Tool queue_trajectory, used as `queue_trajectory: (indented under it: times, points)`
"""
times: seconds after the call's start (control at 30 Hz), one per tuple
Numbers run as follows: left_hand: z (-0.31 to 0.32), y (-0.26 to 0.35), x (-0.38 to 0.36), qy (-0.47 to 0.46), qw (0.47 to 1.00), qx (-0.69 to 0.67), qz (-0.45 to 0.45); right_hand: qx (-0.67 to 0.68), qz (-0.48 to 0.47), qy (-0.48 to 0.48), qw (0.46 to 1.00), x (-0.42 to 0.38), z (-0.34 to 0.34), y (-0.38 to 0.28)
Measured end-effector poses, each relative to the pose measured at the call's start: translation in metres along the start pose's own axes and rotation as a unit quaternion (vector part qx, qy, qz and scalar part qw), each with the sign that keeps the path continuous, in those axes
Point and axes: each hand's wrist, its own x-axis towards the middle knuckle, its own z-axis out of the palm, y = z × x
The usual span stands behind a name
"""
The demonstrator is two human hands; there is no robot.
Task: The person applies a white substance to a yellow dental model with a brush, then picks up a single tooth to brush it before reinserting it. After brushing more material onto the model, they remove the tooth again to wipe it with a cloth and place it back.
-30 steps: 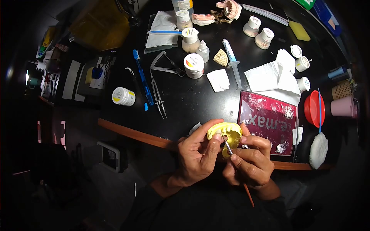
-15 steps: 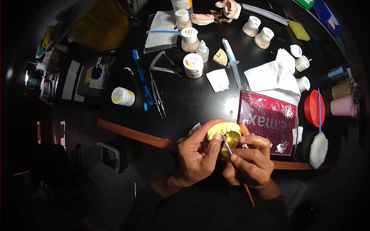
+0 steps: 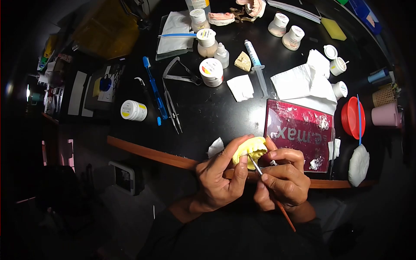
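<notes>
A yellow dental cast (image 3: 248,148) with a curved row of teeth is raised near the table's front edge. My left hand (image 3: 221,175) is closed around its left side, thumb in front and fingers behind. In my right hand (image 3: 284,180) a thin brush (image 3: 256,168) is pinched, its metal ferrule slanting up to the teeth and its red-brown handle pointing down. The brush tip meets the cast right by my left thumb. My right index fingertip rests at the cast's right side.
A maroon glass slab (image 3: 299,134) bears white powdery lumps, beside a red bowl (image 3: 350,118) and white tissue (image 3: 303,84). Farther back are powder jars (image 3: 211,73), a syringe (image 3: 256,65) and pink dental models (image 3: 221,18). Tweezers (image 3: 172,106) and a blue toothbrush (image 3: 155,89) lie left.
The cast has been tilted, so its teeth face me more and less of its inner side shows. The brush handle's end has swung slightly right. The whole view has shifted a little.
</notes>
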Motion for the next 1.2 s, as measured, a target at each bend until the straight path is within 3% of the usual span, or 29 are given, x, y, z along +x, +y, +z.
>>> queue_trajectory:
  times: [0.3, 0.4, 0.5, 0.63, 1.2]
  points:
    - [0.000, 0.001, 0.000, -0.003, 1.000, 0.005, 0.008, 0.011, 0.004, 0.001, 1.000, -0.001, -0.001, 0.000]
    - [-0.001, 0.002, 0.002, -0.006, 0.999, 0.018, 0.033, 0.027, 0.012, -0.002, 1.000, 0.001, -0.005, -0.003]
    - [0.002, -0.006, 0.003, 0.005, 0.993, 0.027, 0.114, 0.084, 0.022, 0.023, 0.996, -0.001, -0.008, -0.001]
    - [0.001, -0.009, 0.002, 0.002, 0.990, 0.031, 0.139, 0.135, 0.016, 0.043, 0.990, -0.003, -0.009, 0.002]
    - [0.004, -0.016, 0.000, 0.008, 0.978, 0.067, 0.195, 0.064, -0.055, 0.032, 0.996, -0.010, -0.001, 0.003]
